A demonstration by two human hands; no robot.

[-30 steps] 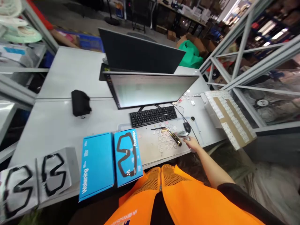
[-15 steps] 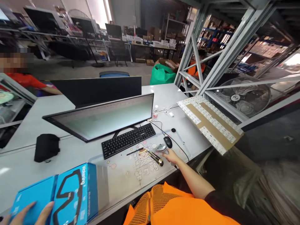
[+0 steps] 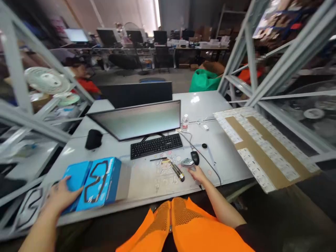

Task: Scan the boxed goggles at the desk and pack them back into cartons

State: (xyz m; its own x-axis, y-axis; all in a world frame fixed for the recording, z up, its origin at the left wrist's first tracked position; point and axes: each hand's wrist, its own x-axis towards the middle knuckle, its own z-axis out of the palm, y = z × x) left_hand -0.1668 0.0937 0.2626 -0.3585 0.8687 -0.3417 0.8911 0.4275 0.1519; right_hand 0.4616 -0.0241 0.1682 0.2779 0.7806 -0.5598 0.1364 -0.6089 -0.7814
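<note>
My left hand (image 3: 61,196) lies on the left part of a blue box printed with black goggles (image 3: 101,180) at the desk's front left, fingers spread and thumb on top. My right hand (image 3: 198,174) is curled round the handle of a grey barcode scanner (image 3: 187,162), whose head rests on the desk mat just left of a black mouse (image 3: 194,157). A yellow and black utility knife (image 3: 177,171) lies right beside the scanner.
A monitor (image 3: 136,120), a black keyboard (image 3: 156,145), a black pouch (image 3: 93,139) and a small bottle (image 3: 185,122) stand on the grey desk (image 3: 225,157). A labelled cardboard sheet (image 3: 262,147) overhangs the right edge. White goggle boxes (image 3: 27,208) lie at the far left. Steel rack posts flank both sides.
My view has swung left and lifted. My left hand has come up onto the blue box. My right hand stays at the scanner.
</note>
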